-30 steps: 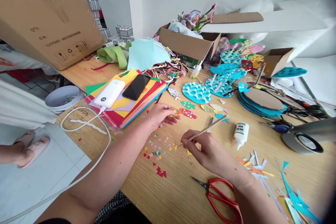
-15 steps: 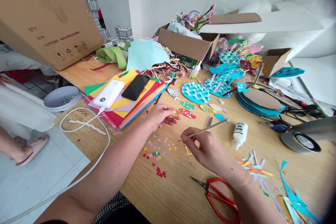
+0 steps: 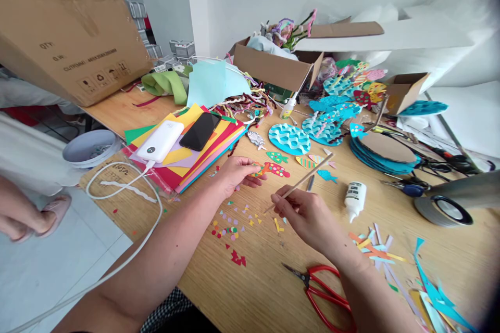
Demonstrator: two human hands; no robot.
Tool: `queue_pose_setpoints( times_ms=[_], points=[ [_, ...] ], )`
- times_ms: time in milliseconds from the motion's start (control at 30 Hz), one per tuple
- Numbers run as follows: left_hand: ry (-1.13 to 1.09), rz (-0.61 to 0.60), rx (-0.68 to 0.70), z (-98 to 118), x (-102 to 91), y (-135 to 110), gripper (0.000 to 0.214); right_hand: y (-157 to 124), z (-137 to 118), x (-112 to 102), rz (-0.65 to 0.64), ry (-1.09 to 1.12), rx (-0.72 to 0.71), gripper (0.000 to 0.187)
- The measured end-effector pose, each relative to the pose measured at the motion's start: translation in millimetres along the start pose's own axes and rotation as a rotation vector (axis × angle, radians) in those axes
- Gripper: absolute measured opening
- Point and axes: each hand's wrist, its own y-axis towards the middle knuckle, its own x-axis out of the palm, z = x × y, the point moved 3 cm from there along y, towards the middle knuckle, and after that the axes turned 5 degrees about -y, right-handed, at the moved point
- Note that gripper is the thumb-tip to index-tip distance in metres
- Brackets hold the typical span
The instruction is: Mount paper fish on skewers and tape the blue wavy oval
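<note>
Broadly, a wooden surface (image 3: 253, 281) filled the view, crowded with craft material. At its far left corner a big cardboard box (image 3: 70, 31) leaned over the edge. A fanned stack of coloured paper sheets (image 3: 195, 161) lay nearer, carrying a white power bank (image 3: 160, 140) and a dark phone (image 3: 200, 131) side by side. Farther back and to the right were blue wavy discs (image 3: 289, 138), with several small paper fish just in front of them.

The left hand (image 3: 236, 171) rested on the surface just right of the paper stack, its fingertips pinched together on the left end of a red spotted paper fish (image 3: 276, 169), which lay flat on the wood. The right hand (image 3: 304, 213) sat nearer the person, well apart from the left, its thumb and fingers closed on the lower part of a thin wooden stick (image 3: 302, 181). The stick slanted up and to the right, its lower tip over the surface between the two hands and its upper end beside the loose fish.

Red-handled scissors (image 3: 324, 291) lay partly open just below the right wrist. A small white glue bottle (image 3: 354, 199) lay on its side to the right of that hand. Tiny coloured paper bits (image 3: 234, 221) were scattered on the wood beneath the left hand. Off the surface, at the left edge, another person's foot in a pink slipper (image 3: 54, 208) stood on the floor.
</note>
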Motion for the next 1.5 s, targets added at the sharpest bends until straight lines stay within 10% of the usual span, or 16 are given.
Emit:
queue_pose_setpoints(
  times_ms=[333,633,967,1500],
  points=[
    [0.012,0.001,-0.007,0.4,1.0,-0.6,0.014,3.3,9.2,-1.9,0.183,-0.049,0.118,0.034],
    [-0.05,-0.05,-0.033,-2.0,3.4,-1.0,0.008,4.4,11.1,-4.0,0.171,0.344,0.211,0.038],
    [0.019,-0.074,-0.003,-7.6,7.4,-1.1,0.025,-3.8,-3.4,-16.6,0.562,0.205,0.036,0.027],
    [0.053,-0.147,0.059,-6.6,19.6,-8.5,0.037,-5.4,-6.6,-10.7,0.668,-0.026,-0.089,0.017]
  ],
)
